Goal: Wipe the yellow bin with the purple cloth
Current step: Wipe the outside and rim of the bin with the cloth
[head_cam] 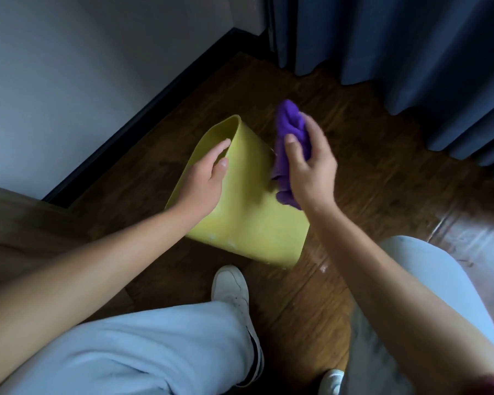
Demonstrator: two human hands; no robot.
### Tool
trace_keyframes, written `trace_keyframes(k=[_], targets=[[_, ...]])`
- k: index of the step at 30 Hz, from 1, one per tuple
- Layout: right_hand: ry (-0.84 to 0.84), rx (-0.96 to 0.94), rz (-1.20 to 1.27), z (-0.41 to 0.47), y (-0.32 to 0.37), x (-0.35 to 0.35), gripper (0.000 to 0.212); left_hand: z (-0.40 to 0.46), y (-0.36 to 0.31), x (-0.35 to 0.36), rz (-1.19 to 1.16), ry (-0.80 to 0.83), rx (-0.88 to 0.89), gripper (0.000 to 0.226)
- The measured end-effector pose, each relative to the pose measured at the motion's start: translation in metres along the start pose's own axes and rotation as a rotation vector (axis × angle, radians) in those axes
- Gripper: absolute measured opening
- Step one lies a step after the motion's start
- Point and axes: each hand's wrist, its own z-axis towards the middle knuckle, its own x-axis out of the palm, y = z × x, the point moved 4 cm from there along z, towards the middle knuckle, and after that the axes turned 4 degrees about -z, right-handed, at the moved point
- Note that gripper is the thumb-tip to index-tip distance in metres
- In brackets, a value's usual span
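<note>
Lying tilted on the floor, the yellow plastic bin [248, 201] is steadied at its rim by the left hand [204, 181], fingers straight; the bunched purple cloth [290, 143], gripped in the right hand [311, 169], is held just right of its upper wall.

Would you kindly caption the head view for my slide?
Left hand steadies the tipped yellow bin while the right hand holds the purple cloth beside it.

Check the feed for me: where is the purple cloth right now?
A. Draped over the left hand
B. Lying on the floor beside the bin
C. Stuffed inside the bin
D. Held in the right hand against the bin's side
D: the right hand grips the bunched purple cloth at the side of the tipped yellow bin, while the left hand steadies the bin's rim.
</note>
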Motion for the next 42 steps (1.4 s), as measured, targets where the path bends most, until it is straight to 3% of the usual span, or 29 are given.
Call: trace_keyframes(k=[4,9,14,26,32,39,42], targets=[[0.094,-0.173,-0.013,-0.041,0.025,0.046,0.044,0.007,0.003,0.002,-0.04,-0.083,-0.015,0.042],[0.152,-0.1,-0.114,-0.063,0.003,0.075,0.047,0.004,0.01,0.007,-0.139,-0.123,-0.06,0.041],[0.116,-0.076,-0.224,-0.07,-0.027,0.072,0.051,0.003,0.012,0.005,-0.097,-0.118,-0.063,0.045],[0.09,0.251,-0.424,-0.066,-0.11,0.045,0.059,0.009,0.018,-0.009,-0.11,-0.061,-0.093,0.043],[0.049,0.381,-0.365,-0.063,-0.135,0.032,0.058,0.01,0.014,-0.009,-0.068,-0.064,-0.062,0.044],[-0.016,0.756,-0.241,-0.081,-0.158,0.012,0.06,0.013,0.008,-0.006,-0.064,-0.028,-0.054,0.042],[-0.018,0.828,-0.242,-0.079,-0.162,0.009,0.06,0.013,0.005,-0.005,-0.06,-0.011,-0.049,0.04]])
